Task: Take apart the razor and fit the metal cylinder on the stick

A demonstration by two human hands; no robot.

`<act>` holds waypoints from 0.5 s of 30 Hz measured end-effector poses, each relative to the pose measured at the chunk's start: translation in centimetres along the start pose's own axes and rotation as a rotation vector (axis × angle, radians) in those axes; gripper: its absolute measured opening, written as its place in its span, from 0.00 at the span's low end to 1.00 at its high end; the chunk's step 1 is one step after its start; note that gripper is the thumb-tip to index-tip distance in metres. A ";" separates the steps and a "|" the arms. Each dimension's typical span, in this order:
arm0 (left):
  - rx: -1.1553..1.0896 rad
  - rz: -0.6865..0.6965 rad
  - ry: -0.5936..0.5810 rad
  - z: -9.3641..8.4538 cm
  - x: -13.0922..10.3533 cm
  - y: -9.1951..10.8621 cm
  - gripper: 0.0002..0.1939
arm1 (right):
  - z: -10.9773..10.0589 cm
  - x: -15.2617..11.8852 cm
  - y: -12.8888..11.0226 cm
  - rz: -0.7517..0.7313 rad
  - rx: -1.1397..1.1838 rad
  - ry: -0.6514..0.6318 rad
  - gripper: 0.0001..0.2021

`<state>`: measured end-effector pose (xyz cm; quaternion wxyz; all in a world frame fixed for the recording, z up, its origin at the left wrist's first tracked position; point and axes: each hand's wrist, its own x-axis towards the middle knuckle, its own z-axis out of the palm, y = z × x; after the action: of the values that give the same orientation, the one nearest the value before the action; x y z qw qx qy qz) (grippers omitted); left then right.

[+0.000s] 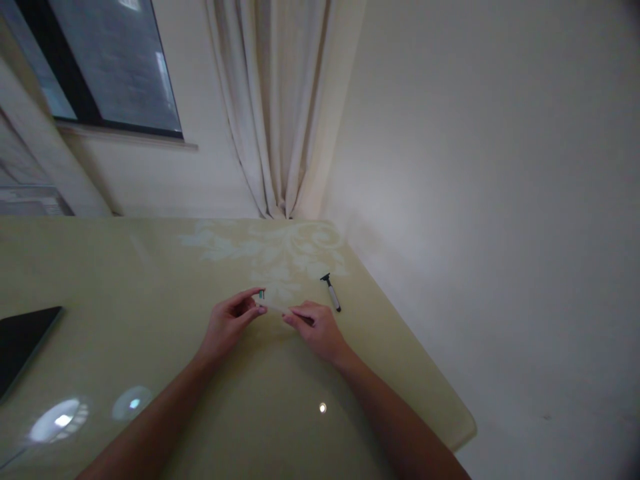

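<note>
Pinching a slim pale razor with a green-tipped head (273, 303) between both hands, left hand (231, 325) at the head, right hand (316, 328) gripping the handle, just above the glossy yellow-green worktop (150, 280); a black-headed razor (331, 292) lies nearby.

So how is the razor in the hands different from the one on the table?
The held razor has a pale handle with a green-tipped head; the lying razor has a black head and darker handle. The held razor is pinched between left hand and right hand; the lying razor rests untouched on the table. Both are slim sticks.
</note>
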<state>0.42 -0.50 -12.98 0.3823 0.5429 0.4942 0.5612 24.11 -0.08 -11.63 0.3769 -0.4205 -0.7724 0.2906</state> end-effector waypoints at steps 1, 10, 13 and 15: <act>0.004 0.001 0.001 0.0 0.0 0.0 0.24 | 0.0 0.0 0.0 -0.001 -0.007 -0.003 0.16; 0.001 0.014 -0.001 -0.1 0.0 -0.1 0.24 | -0.2 0.0 0.2 -0.036 -0.006 -0.012 0.16; 0.002 0.016 -0.001 -0.1 0.0 -0.3 0.24 | -0.5 0.1 0.2 -0.009 -0.036 0.027 0.15; 0.001 0.017 0.000 -0.2 0.0 -0.4 0.24 | -0.5 0.1 0.3 0.007 -0.044 0.042 0.15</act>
<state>0.19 -0.41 -13.32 0.3774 0.5472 0.4898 0.5641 24.61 0.23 -11.58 0.3827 -0.4374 -0.7690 0.2660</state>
